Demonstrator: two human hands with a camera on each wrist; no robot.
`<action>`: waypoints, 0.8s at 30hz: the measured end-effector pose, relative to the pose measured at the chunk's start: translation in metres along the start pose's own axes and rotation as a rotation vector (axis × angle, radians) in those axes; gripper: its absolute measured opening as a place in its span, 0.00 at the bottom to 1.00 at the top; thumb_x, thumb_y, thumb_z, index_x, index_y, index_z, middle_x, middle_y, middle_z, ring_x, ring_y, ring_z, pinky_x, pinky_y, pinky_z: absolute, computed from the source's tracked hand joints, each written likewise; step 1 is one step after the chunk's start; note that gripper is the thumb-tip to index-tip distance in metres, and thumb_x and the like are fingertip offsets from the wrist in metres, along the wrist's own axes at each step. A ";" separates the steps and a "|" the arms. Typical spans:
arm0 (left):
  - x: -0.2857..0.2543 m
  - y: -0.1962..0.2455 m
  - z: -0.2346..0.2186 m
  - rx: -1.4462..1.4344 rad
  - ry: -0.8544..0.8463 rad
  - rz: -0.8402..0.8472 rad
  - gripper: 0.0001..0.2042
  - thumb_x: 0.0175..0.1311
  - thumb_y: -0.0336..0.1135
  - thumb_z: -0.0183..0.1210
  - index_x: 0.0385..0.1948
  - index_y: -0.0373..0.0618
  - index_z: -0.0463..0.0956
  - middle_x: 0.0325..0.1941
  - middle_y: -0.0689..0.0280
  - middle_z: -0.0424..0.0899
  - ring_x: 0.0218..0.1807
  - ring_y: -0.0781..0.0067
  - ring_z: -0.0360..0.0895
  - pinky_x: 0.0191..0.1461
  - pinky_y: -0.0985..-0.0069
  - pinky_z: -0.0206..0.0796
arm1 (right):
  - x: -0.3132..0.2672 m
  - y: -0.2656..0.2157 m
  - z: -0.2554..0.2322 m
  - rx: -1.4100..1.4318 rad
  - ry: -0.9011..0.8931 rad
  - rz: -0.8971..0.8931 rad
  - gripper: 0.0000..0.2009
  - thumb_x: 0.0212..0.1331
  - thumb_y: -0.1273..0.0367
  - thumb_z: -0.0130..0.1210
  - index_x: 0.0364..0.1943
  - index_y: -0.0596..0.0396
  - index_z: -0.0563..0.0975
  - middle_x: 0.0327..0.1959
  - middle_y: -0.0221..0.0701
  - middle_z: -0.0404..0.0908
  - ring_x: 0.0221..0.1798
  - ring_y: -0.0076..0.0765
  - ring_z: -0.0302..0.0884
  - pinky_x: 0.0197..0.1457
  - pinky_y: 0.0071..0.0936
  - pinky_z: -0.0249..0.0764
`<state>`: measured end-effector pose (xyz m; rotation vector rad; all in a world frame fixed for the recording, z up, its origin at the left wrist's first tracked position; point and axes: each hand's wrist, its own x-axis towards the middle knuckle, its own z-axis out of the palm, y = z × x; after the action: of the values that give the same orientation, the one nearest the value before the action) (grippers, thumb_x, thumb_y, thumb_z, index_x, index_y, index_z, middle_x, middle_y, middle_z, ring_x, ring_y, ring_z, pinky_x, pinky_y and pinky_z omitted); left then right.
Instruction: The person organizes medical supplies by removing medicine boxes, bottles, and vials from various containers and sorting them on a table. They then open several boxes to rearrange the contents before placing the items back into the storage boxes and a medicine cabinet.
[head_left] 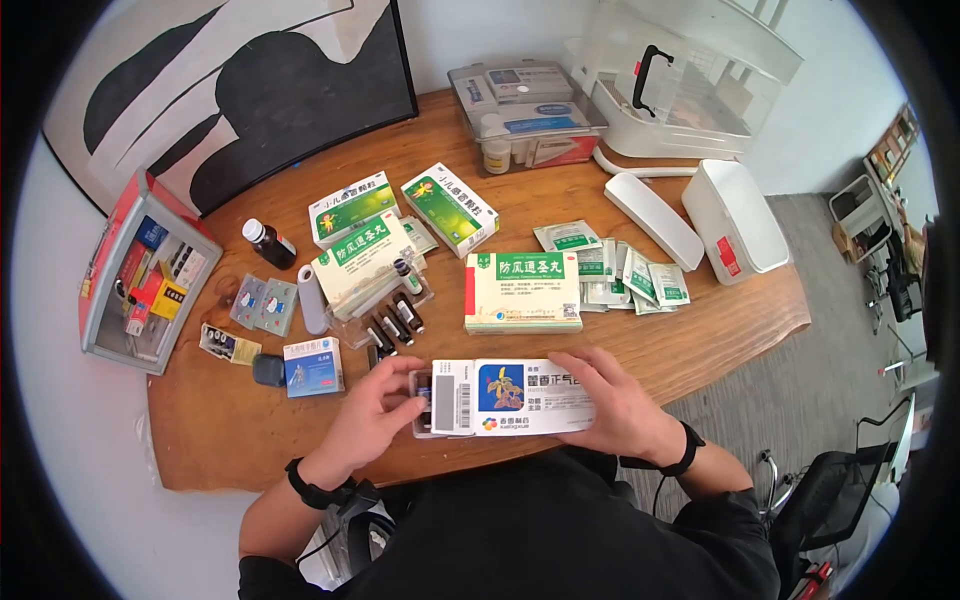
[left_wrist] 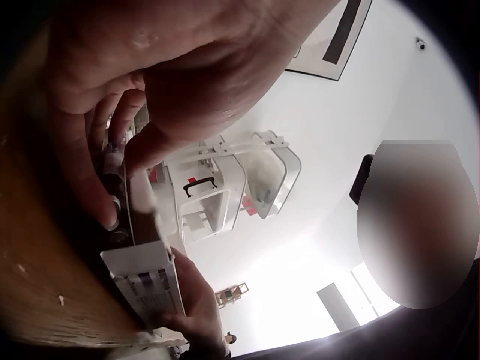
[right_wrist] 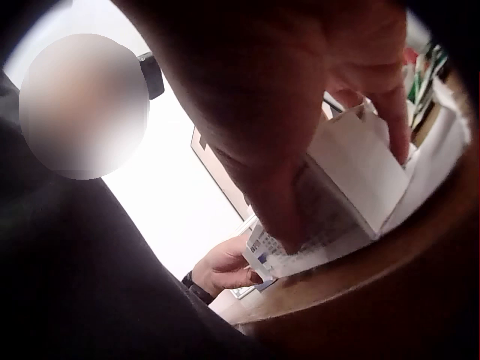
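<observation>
Near the front edge of the wooden table, a white medicine box [head_left: 510, 412] with a blue picture lies between both hands. My right hand [head_left: 622, 408] grips its right end, thumb below and fingers over the top edge. A clear plastic vial tray [head_left: 421, 388] with dark vials sticks out of the box's left end. My left hand [head_left: 372, 425] pinches that tray between thumb and fingers. In the right wrist view, an open white flap [right_wrist: 360, 169] shows at the right hand's end of the box. The rest of the tray is hidden inside the box.
Behind the hands are loose brown vials [head_left: 387, 328], a green-and-white pill box [head_left: 522, 292] and several sachets [head_left: 620, 275]. A blue box [head_left: 313, 367] stands at left. Farther off are a red-sided case [head_left: 100, 275], a clear bin [head_left: 560, 118] and a white container [head_left: 735, 215].
</observation>
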<state>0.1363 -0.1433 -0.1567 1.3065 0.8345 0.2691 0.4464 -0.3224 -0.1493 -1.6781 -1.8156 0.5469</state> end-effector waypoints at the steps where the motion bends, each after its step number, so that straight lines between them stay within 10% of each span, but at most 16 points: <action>1: 0.002 -0.004 -0.005 0.011 0.013 0.042 0.17 0.78 0.23 0.60 0.65 0.39 0.73 0.56 0.60 0.86 0.53 0.73 0.86 0.50 0.75 0.81 | -0.002 0.002 -0.004 -0.015 0.017 0.023 0.46 0.44 0.66 0.82 0.74 0.55 0.72 0.64 0.47 0.75 0.64 0.58 0.79 0.67 0.46 0.81; 17: -0.002 0.003 -0.009 -0.002 0.099 0.073 0.19 0.77 0.23 0.60 0.68 0.41 0.74 0.54 0.64 0.85 0.46 0.82 0.85 0.43 0.82 0.76 | 0.073 0.060 -0.130 -0.101 0.261 0.192 0.48 0.45 0.61 0.82 0.75 0.54 0.72 0.64 0.40 0.83 0.66 0.41 0.82 0.71 0.38 0.76; 24: 0.003 0.011 -0.001 0.014 0.094 0.086 0.19 0.78 0.22 0.59 0.68 0.41 0.73 0.52 0.65 0.83 0.46 0.83 0.84 0.42 0.81 0.74 | 0.145 0.090 -0.098 -0.416 0.248 0.117 0.46 0.53 0.57 0.79 0.76 0.57 0.69 0.74 0.49 0.73 0.72 0.58 0.76 0.74 0.45 0.75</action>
<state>0.1406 -0.1382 -0.1478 1.3532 0.8618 0.3954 0.5758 -0.1780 -0.1147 -2.0315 -1.7362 -0.0036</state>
